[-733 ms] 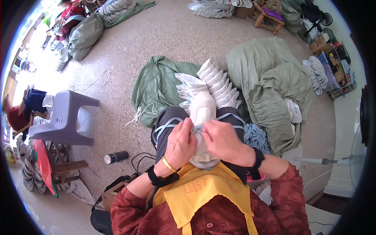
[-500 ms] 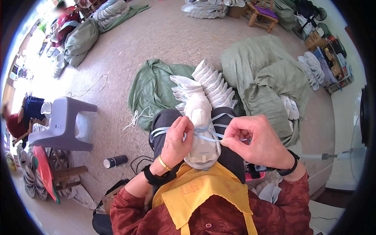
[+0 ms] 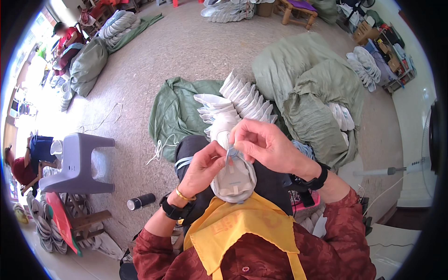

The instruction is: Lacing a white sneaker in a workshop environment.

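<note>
A white and pale grey sneaker (image 3: 234, 184) rests on my lap, heel toward me and toe pointing away. Over its opening, my left hand (image 3: 204, 167) is closed in a pinch on a light blue shoelace (image 3: 230, 151). My right hand (image 3: 267, 145) pinches the same lace just beside it, fingertips close to the left ones. Both hands partly hide the lace and the front of the shoe. More light blue lace (image 3: 183, 162) loops round my left knee. Beyond the toe, white shoe uppers (image 3: 249, 101) stand in nested rows.
A green cloth (image 3: 170, 100) lies under the rows. Right of it slumps a large green sack (image 3: 291, 70) with white shoes showing. At left are a grey plastic stool (image 3: 81, 161) and a dark bottle (image 3: 141, 201). A pink tray (image 3: 310, 204) sits by my right thigh. Other people sit far left.
My hands, spread apart with the lace stretched between them, have come together over the shoe. The right hand moved left and away from me. The view has shifted slightly.
</note>
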A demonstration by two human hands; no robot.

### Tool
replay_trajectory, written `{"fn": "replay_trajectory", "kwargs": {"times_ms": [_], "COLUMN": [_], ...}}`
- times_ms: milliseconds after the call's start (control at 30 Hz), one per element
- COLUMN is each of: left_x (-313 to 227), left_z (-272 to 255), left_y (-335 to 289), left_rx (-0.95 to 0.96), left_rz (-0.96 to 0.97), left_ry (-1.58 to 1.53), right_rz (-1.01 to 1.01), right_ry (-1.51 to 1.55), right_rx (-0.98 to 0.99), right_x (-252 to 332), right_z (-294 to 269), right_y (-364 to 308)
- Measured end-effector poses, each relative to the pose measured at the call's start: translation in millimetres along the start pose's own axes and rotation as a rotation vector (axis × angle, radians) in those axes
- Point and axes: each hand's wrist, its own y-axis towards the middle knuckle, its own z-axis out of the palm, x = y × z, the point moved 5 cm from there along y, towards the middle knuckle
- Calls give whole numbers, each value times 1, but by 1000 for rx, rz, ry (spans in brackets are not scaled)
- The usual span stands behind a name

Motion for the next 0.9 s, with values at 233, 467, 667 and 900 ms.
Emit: {"fn": "replay_trajectory", "kwargs": {"times_ms": [233, 467, 667, 900], "left_x": [4, -11, -4, -33], "left_z": [-33, -200, -228, -67], "left_y": [-39, -178, -220, -70], "left_rx": [-121, -521, -650, -388], "left_rz": [-118, -298, -498, 56], "left_ry": [-91, -7, 479, 870], "right_rz": [243, 368, 466, 295], "right_ry": [138, 437, 215, -99], "right_rx": [67, -500, -950, -421], "right_x": [-55, -152, -227, -120], "right_z": [-9, -202, -312, -101], "right_y": [-50, -184, -282, -95]}}
